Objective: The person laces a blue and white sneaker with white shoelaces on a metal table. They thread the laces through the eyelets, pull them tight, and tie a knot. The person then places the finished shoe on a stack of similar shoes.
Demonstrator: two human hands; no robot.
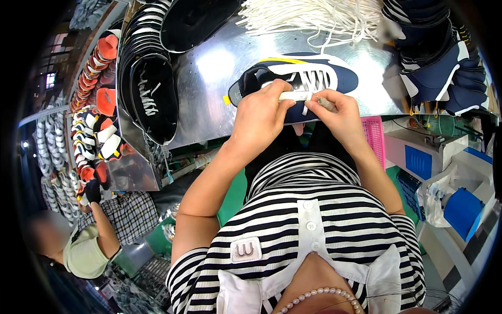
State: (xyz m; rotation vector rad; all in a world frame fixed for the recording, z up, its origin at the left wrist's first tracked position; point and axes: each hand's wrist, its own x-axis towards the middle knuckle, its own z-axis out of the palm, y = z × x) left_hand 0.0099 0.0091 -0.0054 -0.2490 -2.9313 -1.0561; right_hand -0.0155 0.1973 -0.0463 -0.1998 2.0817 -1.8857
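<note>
Workpiece: a navy shoe upper with white and yellow trim lies at the near edge of the desk, toe to the right, directly under both hands. White lace crosses its throat in several rows.

Step in hand: lacing, judged from the crossed rows and the position of the hands.

Left hand: thumb and forefinger are closed on the left end of a white band along the near side of the throat. Right hand: thumb and forefinger are drawn together at the band's right end, apparently pinching the lace there; a short length hangs just below the fingertips.

Next move: it appears to call for the left fingers to steady the band while the right fingers guide the lace end through an opening and draw it snug, without twisting the lace or slackening the finished rows.

Supply: a loose bundle of white laces lies at the far side of the desk. Stacked navy uppers stand to the right, black uppers to the left.

Visibility limits: the hands cover part of the upper's near side and the heel opening. Whether the band is the eyelet edge or a flat lace cannot be determined. A greyish-white object under the right fingers is not identifiable. The bundle is cut off by the upper frame edge.
</note>
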